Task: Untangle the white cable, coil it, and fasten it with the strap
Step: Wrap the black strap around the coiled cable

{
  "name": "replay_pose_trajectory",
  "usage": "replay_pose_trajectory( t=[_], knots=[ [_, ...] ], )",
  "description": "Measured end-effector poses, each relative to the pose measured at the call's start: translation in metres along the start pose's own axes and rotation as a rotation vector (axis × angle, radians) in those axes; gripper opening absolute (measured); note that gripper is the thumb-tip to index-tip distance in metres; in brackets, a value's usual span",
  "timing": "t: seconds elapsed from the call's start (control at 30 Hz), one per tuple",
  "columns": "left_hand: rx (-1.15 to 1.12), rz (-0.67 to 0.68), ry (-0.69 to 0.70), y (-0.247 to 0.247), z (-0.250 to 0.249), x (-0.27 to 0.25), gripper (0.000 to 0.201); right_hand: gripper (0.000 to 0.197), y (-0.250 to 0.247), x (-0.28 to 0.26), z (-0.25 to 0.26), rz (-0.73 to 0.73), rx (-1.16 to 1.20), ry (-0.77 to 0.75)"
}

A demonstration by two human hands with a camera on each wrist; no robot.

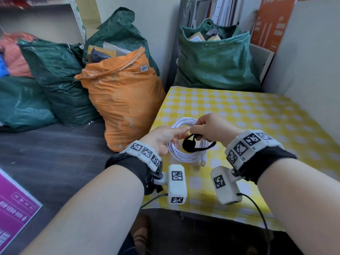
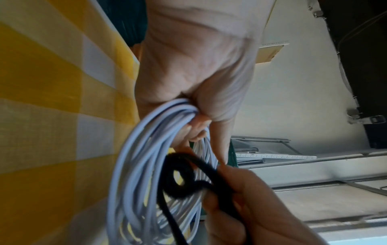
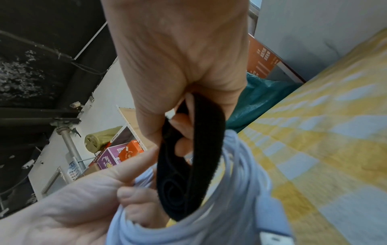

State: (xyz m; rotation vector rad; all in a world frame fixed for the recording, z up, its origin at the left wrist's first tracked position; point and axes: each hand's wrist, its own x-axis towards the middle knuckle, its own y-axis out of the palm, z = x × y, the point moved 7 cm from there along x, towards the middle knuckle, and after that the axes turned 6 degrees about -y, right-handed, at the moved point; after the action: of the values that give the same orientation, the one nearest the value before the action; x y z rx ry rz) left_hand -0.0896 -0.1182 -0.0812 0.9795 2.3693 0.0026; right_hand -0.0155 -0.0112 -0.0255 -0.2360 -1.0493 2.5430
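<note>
The white cable is wound into a round coil of several loops above the near left corner of the table. My left hand grips the coil's left side, fingers curled round the strands. My right hand pinches the black strap, which hangs in a loose loop over the coil's middle, one end still rolled up. A USB plug sticks out at the coil's near edge. The strap lies against the loops; it is not closed round them.
The table wears a yellow and white checked cloth. An orange sack stands against its left edge, with green sacks beyond it and another green sack behind the table. A grey wall panel borders the right side.
</note>
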Motion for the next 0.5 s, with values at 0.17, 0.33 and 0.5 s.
replay_pose_trajectory(
  t=[0.17,0.33,0.5],
  knots=[
    [0.035,0.117,0.046,0.014,-0.009,-0.007,0.01,0.016,0.0,-0.001,-0.001,-0.031,0.083,0.014],
    [0.088,0.105,0.079,0.015,-0.016,-0.014,0.003,0.023,-0.003,-0.005,-0.001,-0.086,0.181,0.026],
    [0.056,0.104,0.095,0.016,-0.024,-0.017,0.006,0.04,-0.006,-0.008,-0.002,-0.113,0.138,0.059]
  ],
)
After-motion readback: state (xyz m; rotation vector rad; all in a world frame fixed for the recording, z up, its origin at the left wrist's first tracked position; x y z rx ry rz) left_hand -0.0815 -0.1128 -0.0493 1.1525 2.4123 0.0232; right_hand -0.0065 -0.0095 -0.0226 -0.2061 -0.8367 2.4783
